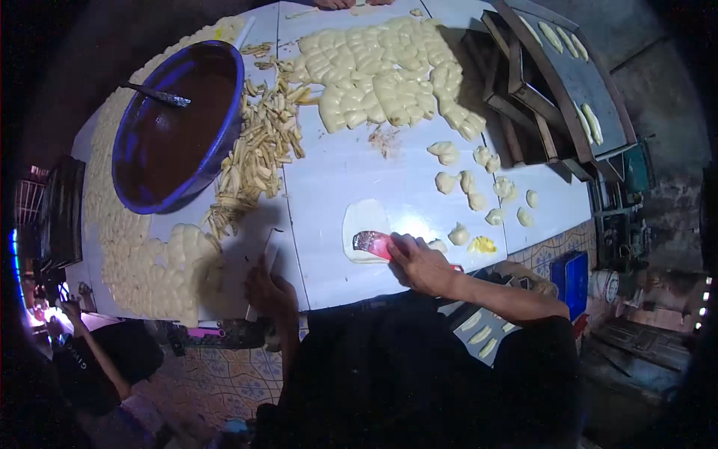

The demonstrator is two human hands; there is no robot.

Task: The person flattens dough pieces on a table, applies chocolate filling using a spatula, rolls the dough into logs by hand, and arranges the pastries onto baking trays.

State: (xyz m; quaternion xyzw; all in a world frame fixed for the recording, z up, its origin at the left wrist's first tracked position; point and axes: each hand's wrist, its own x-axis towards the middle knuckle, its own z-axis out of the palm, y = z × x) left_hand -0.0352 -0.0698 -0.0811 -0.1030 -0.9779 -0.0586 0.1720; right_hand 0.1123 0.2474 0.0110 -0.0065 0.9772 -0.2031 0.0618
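On the white tabletop (321, 247), a thin flattened piece of dough (365, 212) lies in front of me. My right hand (419, 263) is closed around a red-pink spatula (382, 247). Its dark, paste-smeared end (364, 240) lies over the dough. To the left, near the table's front edge, my left hand (268, 292) grips a slim pale stick (272, 248) standing out past its fingers; shadow hides some of that hand. Beyond it is a heap of cut banana strips (258, 153). Several small dough lumps (458, 234) sit right of my right hand.
At the left stands a blue basin (126, 198) of brown paste with a dark-handled tool (161, 96) in it. Sheets of dough pieces (374, 75) cover the far table. Stacked trays (609, 112) rise at the right. Another person's hands (336, 3) show at the far edge.
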